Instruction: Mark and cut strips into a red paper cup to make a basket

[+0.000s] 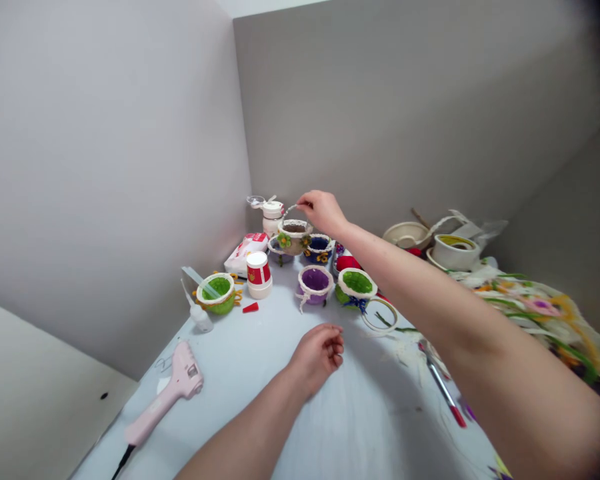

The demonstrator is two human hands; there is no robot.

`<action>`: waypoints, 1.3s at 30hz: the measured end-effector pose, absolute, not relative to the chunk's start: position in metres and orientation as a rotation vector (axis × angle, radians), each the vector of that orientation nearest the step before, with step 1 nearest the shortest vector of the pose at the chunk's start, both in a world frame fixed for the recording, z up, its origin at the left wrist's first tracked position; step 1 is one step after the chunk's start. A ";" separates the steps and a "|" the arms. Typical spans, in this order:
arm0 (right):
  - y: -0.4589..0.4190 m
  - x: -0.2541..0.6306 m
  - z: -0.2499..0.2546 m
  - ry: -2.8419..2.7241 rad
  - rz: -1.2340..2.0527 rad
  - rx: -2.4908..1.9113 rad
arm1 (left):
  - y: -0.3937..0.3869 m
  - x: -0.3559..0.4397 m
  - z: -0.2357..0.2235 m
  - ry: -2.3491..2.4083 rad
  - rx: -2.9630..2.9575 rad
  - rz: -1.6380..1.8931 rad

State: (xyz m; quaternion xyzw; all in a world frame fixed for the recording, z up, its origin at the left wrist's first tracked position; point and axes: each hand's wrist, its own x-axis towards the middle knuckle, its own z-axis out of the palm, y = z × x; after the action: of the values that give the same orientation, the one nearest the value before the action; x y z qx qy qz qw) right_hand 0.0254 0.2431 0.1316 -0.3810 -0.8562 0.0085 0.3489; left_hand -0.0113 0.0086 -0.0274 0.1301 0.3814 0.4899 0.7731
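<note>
My right hand reaches far across the table and pinches the thin white handle of a small brown basket trimmed with a green flower. That basket rests on top of other little baskets at the back. My left hand hovers over the white table with its fingers loosely curled and nothing in them. In front of it stand a purple basket and a green basket.
A pink glue gun lies at the left front. Also on the table: a green basket, a red and white cup, a glue bottle, a white jar, tape rolls, a red pen and artificial flowers at the right.
</note>
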 end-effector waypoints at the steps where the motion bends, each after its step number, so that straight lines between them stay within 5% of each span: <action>1: 0.246 0.023 0.136 -2.208 0.014 -1.005 | 0.009 -0.011 -0.027 0.825 0.283 1.062; 29: 0.280 -0.010 0.116 -2.016 0.060 -1.227 | 0.005 -0.008 -0.023 0.906 0.497 1.092; 36: 0.247 0.047 0.153 -1.929 0.019 -1.137 | 0.011 -0.028 0.062 1.114 1.466 1.101; 39: 0.230 0.073 0.169 -1.912 -0.011 -1.116 | 0.051 -0.050 0.109 1.602 1.931 0.990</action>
State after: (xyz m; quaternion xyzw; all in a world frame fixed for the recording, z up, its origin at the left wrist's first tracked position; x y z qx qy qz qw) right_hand 0.0732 0.2296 0.1687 -0.4508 -0.7725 -0.0045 0.4472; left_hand -0.0503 0.0515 0.1094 0.6982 0.5794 0.3581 0.2202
